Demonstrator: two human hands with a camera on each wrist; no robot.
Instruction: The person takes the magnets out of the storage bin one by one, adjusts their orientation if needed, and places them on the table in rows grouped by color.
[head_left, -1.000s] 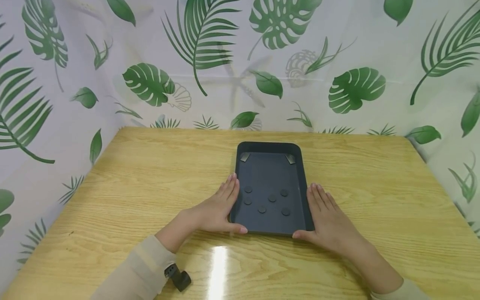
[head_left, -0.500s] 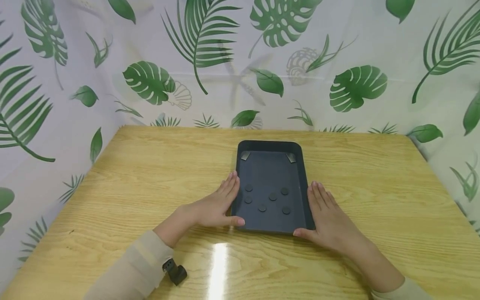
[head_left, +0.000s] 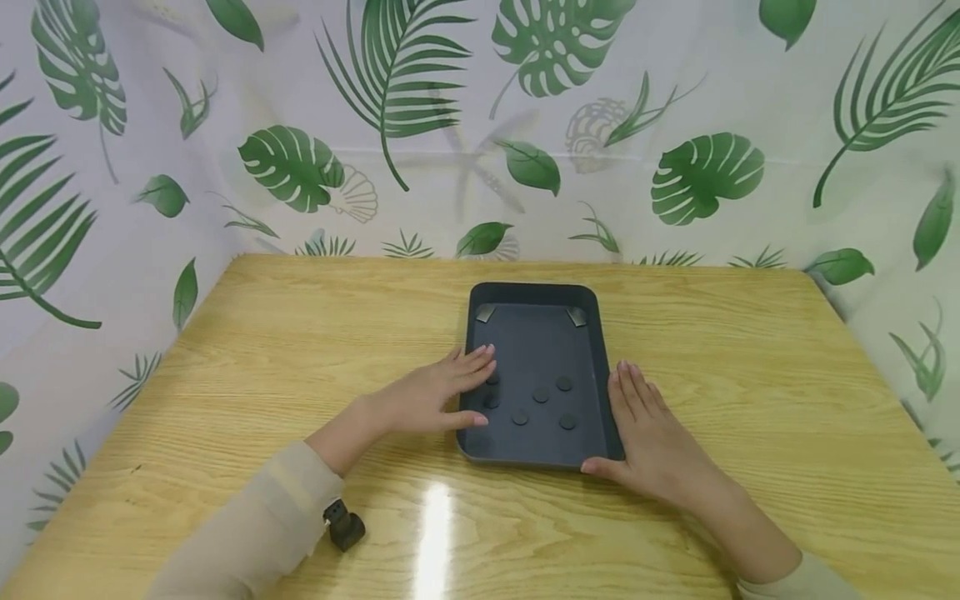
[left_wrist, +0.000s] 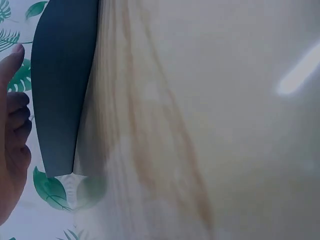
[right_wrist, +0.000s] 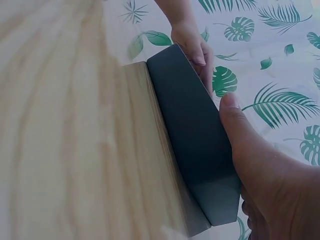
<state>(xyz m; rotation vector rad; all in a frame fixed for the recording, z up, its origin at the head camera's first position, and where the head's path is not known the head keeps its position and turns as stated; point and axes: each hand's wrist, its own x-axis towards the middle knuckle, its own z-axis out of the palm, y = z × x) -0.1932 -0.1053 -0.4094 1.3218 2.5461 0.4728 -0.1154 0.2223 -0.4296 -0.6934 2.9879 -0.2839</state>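
Note:
A dark grey rectangular tray (head_left: 532,346) lies on the wooden table, with several small dark round discs (head_left: 541,394) on its floor. Two shiny metallic corner pieces (head_left: 576,317) sit at its far corners. My left hand (head_left: 423,400) reaches over the tray's left wall, fingers extended and thumb apart, overlapping two of the discs. Along the right wall lies my right hand (head_left: 656,446), fingers straight, its thumb at the near right corner. The right wrist view shows the tray's outer wall (right_wrist: 190,130) beside the right thumb (right_wrist: 231,102).
The wooden table (head_left: 315,325) reaches back to a white cloth backdrop (head_left: 450,192) printed with green leaves. A black strap-like device (head_left: 345,525) sits at the left sleeve cuff. Light reflects off the table in front of the tray.
My left hand has come off the tray's left wall and moved in over its edge, fingers now above the inside. The right hand and the tray stay where they were.

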